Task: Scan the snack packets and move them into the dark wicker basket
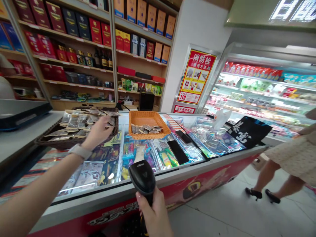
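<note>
My right hand point(155, 210) is closed around the handle of a black barcode scanner point(142, 177), which points forward over the freezer's front edge. My left hand point(101, 131), with a pale band on its wrist, reaches to the right side of a dark woven basket point(59, 144). Its fingers are closed on a small packet point(110, 121), partly hidden by the hand. Several flat clear packets point(75, 119) with dark contents fill that basket. To the right sits an orange-brown basket point(150, 116), with similar packets point(145, 129) along its near side.
Both baskets rest on a glass-topped chest freezer point(212, 168). Two dark phones point(178, 152) and a black bag with white characters point(249, 131) lie farther right. A person in a light skirt point(291, 154) stands at the right. Shelves of boxes point(98, 47) line the back.
</note>
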The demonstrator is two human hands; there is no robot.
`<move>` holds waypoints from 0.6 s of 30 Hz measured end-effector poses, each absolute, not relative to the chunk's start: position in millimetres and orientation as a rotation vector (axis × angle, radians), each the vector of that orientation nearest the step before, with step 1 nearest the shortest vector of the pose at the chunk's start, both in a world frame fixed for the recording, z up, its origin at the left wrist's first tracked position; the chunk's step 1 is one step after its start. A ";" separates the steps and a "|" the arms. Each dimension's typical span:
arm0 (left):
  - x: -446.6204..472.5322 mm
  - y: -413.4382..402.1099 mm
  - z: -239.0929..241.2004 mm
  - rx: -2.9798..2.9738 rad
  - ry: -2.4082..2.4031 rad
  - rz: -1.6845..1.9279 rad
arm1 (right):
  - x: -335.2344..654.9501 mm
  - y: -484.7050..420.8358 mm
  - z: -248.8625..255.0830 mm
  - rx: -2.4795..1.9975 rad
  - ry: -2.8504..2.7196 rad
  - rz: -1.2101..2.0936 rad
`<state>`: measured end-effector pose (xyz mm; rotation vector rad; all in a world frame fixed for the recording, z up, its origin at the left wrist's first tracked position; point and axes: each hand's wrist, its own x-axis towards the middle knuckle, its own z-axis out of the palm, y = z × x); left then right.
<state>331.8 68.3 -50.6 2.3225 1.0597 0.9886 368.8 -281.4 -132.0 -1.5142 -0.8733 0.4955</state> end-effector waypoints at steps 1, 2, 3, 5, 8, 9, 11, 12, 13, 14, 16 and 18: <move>309.6 80.4 -47.6 2.391 1.186 0.999 | 364.4 -278.9 -132.1 -1.514 -0.876 0.489; 288.8 92.1 -45.6 2.432 1.380 0.993 | 359.7 -276.4 -133.1 -1.534 -0.847 0.465; 270.1 103.3 -44.8 2.451 1.593 0.948 | 355.1 -274.1 -134.7 -1.560 -0.817 0.449; 241.2 124.0 -46.3 2.435 1.873 0.776 | 347.1 -270.2 -137.9 -1.567 -0.845 0.457; 220.9 144.7 -51.9 2.339 2.055 0.413 | 339.7 -267.9 -137.4 -1.561 -0.944 0.498; 219.0 147.3 -52.9 2.327 2.057 0.332 | 338.6 -268.1 -135.2 -1.561 -0.960 0.508; 219.1 146.0 -53.1 2.336 2.012 0.284 | 338.0 -269.6 -128.5 -1.554 -0.972 0.540; 220.0 143.3 -52.5 2.345 1.979 0.315 | 338.4 -270.4 -124.7 -1.539 -0.958 0.548; 221.0 140.4 -51.9 2.345 1.943 0.353 | 339.1 -271.0 -121.3 -1.500 -0.985 0.590; 221.9 137.9 -51.8 2.333 1.916 0.384 | 339.9 -271.4 -118.7 -1.460 -1.014 0.610; 222.7 136.2 -53.3 2.290 1.868 0.509 | 341.0 -271.4 -116.5 -1.430 -1.032 0.615; 222.2 139.3 -57.3 2.209 1.784 0.714 | 340.7 -271.2 -118.3 -1.440 -1.014 0.620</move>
